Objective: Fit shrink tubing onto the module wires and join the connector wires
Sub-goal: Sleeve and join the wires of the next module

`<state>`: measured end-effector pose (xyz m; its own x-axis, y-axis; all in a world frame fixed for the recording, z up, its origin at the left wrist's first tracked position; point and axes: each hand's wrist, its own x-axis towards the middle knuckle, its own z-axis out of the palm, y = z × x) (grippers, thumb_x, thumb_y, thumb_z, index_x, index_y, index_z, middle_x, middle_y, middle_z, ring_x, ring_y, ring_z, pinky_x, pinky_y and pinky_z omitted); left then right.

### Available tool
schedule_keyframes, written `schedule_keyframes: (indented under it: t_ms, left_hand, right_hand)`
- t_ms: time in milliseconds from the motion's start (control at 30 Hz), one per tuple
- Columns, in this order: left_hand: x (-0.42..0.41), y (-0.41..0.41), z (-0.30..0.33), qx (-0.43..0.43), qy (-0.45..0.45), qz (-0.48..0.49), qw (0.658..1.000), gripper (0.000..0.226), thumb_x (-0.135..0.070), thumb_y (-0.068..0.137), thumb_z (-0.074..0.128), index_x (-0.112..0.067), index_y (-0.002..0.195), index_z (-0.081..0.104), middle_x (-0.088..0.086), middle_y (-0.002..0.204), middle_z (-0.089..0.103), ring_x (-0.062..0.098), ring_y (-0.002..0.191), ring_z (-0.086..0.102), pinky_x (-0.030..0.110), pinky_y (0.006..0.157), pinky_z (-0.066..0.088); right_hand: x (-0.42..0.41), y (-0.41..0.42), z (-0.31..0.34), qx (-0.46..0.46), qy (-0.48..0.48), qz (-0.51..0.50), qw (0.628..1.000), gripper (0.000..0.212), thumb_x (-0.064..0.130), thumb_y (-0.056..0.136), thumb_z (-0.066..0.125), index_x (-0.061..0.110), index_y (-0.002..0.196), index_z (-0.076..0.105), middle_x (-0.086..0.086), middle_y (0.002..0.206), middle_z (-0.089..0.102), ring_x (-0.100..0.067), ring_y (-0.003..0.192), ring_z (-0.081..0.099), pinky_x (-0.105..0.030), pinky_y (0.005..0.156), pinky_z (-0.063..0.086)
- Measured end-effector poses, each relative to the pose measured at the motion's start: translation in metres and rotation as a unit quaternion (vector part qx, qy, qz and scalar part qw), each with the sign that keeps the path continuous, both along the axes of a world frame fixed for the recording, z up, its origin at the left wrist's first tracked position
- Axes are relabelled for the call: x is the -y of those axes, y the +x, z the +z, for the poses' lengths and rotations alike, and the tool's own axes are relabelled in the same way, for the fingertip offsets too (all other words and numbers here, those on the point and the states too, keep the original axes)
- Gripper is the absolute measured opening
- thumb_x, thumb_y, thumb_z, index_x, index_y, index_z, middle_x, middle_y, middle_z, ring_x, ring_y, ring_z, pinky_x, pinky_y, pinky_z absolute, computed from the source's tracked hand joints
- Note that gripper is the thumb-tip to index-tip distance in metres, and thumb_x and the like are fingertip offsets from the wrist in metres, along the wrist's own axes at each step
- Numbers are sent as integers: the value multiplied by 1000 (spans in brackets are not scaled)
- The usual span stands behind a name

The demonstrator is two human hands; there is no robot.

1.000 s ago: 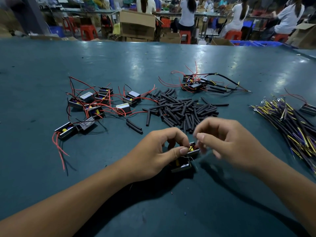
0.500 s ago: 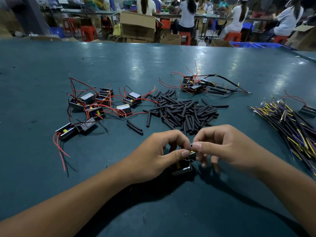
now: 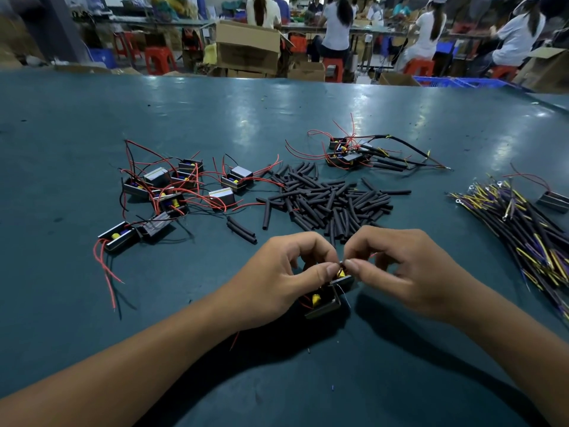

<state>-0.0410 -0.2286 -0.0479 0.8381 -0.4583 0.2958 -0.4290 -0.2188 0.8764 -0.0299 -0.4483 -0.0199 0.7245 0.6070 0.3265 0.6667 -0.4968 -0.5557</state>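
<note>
- The person holds one module (image 3: 323, 298) just above the worktop (image 3: 215, 112), nearer the viewer than the pile of shrink tubing (image 3: 329, 201), which serves as landmark here.
- The left hand (image 3: 277, 282) curls round the module's upper end, its grip clamped there with thumb and forefinger pinched together.
- The right hand (image 3: 397, 269) meets it fingertip to fingertip; its grip is pinched on something small at the module's top, probably a wire end, though the thing itself is too small to make out.
- Judged from this, the step in hand is working a module wire, either twisting a joint or starting a sleeve on it; which one cannot be told.
- The next move likely calls for a steady pinch and a sleeve fetched from the pile just beyond the hands.
- Left of the pile lie untreated modules (image 3: 172, 186) with loose red wires; beyond it to the right lie finished units (image 3: 354, 152) with sleeved leads.
- Well right of the pile lies a bundle of connector wires (image 3: 523, 223).
- Cardboard boxes (image 3: 246, 44) stand beyond the worktop; their contents are not visible.
</note>
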Motion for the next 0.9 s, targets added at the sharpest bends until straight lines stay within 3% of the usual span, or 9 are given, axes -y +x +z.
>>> schedule_keyframes:
  t_ms: [100, 200, 267, 433, 600, 900]
  left_hand:
    - [0, 0, 0, 31, 11, 32, 999, 6, -16, 95, 68, -16, 89, 66, -10, 77, 62, 2, 69, 54, 15, 63, 41]
    - [1, -1, -1, 64, 36, 55, 996, 6, -21, 94, 68, -20, 89, 66, -9, 81, 63, 11, 73, 56, 29, 64, 44]
    - [2, -3, -1, 99, 58, 65, 991, 6, -24, 93, 68, -20, 89, 66, -13, 83, 62, 8, 75, 55, 24, 68, 44]
    - [4, -4, 0, 149, 114, 80, 979, 7, -30, 90, 66, -23, 90, 67, -15, 86, 63, 4, 78, 56, 16, 79, 35]
    - [3, -4, 0, 154, 123, 83, 977, 6, -32, 90, 65, -25, 90, 67, -22, 83, 62, 2, 79, 55, 16, 79, 34]
    - [3, -5, 1, 143, 120, 74, 980, 6, -32, 90, 66, -26, 91, 67, -19, 85, 64, 2, 80, 55, 15, 80, 33]
  right_hand:
    - [-2, -2, 7, -170, 114, -90, 975, 27, 20, 95, 66, 17, 68, 64, 0, 59, 62, -9, 45, 53, -20, 42, 40]
    - [-7, -8, 13, -373, 222, -162, 886, 38, 27, 93, 63, 15, 57, 68, -8, 53, 58, -14, 37, 49, -17, 32, 33]
    - [-13, -13, 13, -438, 230, -156, 855, 36, 31, 88, 66, 14, 56, 70, -10, 55, 59, -15, 38, 52, -18, 31, 33]
    - [-20, -14, 10, -486, 215, -134, 836, 28, 40, 66, 73, 14, 57, 72, -10, 59, 63, -15, 43, 58, -19, 32, 36]
    - [-15, -10, 6, -498, 228, -118, 829, 23, 18, 85, 69, 16, 64, 75, -10, 67, 68, -14, 50, 63, -19, 36, 40]
    - [-13, -8, 1, -496, 236, -93, 830, 27, 6, 88, 65, 18, 66, 74, -8, 67, 66, -14, 53, 63, -18, 41, 44]
